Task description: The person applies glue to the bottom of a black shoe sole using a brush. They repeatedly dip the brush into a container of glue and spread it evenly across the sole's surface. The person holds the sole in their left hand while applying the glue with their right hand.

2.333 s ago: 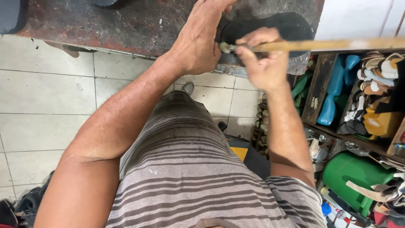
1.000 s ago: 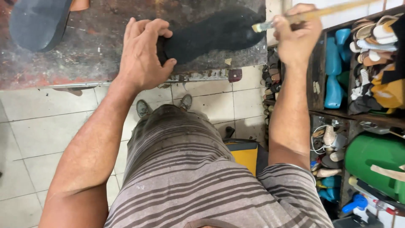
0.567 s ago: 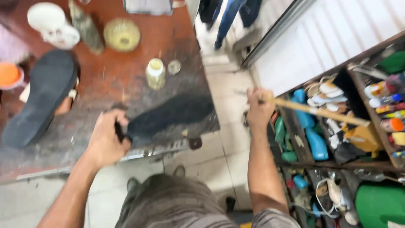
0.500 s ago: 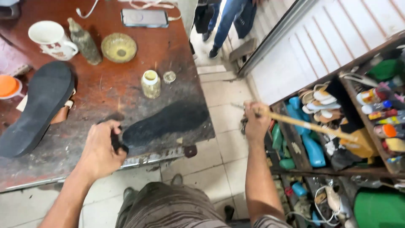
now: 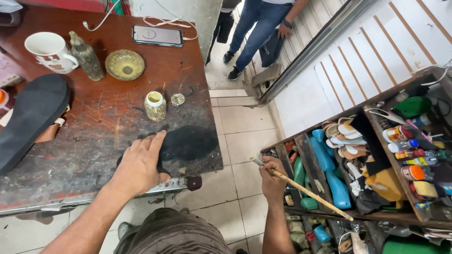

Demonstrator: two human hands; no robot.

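Left hand [image 5: 140, 165] flat on black sole [image 5: 181, 143], long axis running right. Right hand [image 5: 273, 175] clamped on brush [image 5: 306, 192], off table [image 5: 117, 117].

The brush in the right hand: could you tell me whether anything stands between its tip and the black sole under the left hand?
Nothing visible does. The brush is held in the right hand off the table's edge, above the tiled floor. The black sole lies near that edge, pinned by the left hand. The small jar stands behind the sole.
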